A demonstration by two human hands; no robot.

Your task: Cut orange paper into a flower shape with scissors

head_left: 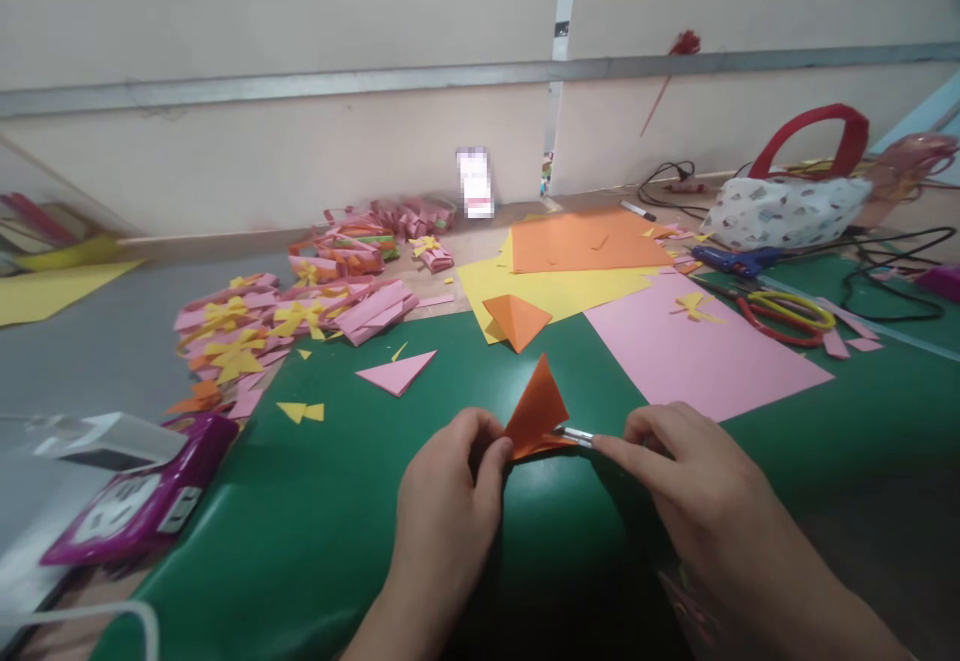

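- Orange folded paper triangle (537, 409), lower centre of frame, standing on the green mat (315, 501).
- Left hand (450, 491): fingers pinching the triangle's lower left corner.
- Right hand (682, 471): fingers gripping a small silver tool (576, 434), its tip touching the triangle.
- Pink sheet (697, 351), right of centre.
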